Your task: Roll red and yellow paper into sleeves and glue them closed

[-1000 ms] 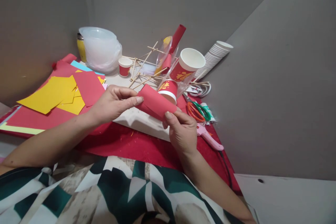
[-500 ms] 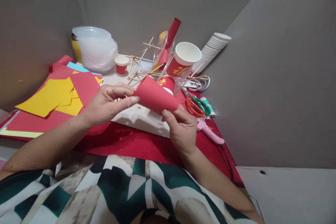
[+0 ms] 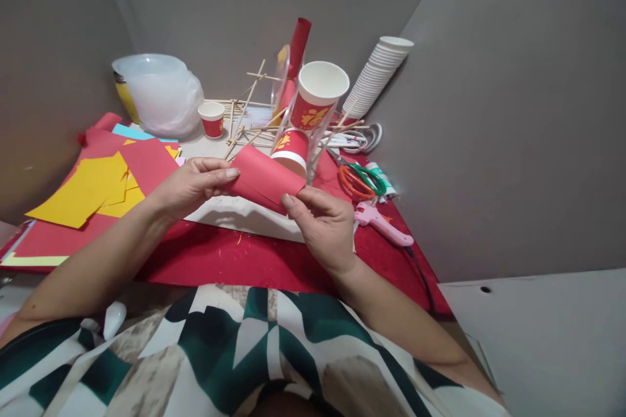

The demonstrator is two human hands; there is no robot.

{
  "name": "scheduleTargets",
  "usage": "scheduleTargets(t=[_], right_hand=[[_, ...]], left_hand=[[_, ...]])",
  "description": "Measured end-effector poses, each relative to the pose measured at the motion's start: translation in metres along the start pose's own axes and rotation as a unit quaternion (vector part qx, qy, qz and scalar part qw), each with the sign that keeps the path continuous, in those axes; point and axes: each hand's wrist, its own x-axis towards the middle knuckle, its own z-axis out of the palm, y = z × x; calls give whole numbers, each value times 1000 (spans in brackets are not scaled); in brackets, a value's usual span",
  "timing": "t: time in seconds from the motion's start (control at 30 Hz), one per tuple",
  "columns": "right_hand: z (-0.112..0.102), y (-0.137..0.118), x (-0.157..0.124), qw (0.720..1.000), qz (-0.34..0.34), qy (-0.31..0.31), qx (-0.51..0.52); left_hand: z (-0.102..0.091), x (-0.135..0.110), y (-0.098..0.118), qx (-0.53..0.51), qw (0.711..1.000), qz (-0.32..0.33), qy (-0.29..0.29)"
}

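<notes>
I hold a rolled piece of red paper point(image 3: 264, 177) between both hands, above the red sheet point(image 3: 235, 257) that covers the table. My left hand point(image 3: 188, 184) pinches its left end with thumb and fingers. My right hand point(image 3: 323, 225) grips its right end, thumb on top. Just behind the roll stands a red paper cup point(image 3: 292, 150) upside down, with a bigger red cup point(image 3: 317, 94) tilted above it on wooden sticks point(image 3: 247, 124).
Loose yellow and red paper sheets point(image 3: 105, 179) lie at the left. A plastic bowl in a bag point(image 3: 159, 92) and a small cup point(image 3: 212, 118) stand at the back. Scissors point(image 3: 359, 181), a pink glue gun point(image 3: 381, 225) and a stack of white cups point(image 3: 379, 71) sit at the right by the grey wall.
The view has swung, so everything sits further left and higher. Both hands keep their hold on the red roll, which now looks a little more closed.
</notes>
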Motion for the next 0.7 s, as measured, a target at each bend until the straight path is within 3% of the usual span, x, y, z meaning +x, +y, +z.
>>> scheduleTargets(t=[0.27, 0.5, 0.7], right_hand=[[0, 3, 3, 1000, -23, 10, -15], [-3, 2, 1, 998, -67, 19, 1], [-6, 7, -1, 993, -74, 92, 32]], left_hand=[[-1, 10, -8, -57, 997, -58, 17], [-2, 11, -9, -80, 995, -56, 2], [-3, 11, -4, -106, 991, -78, 5]])
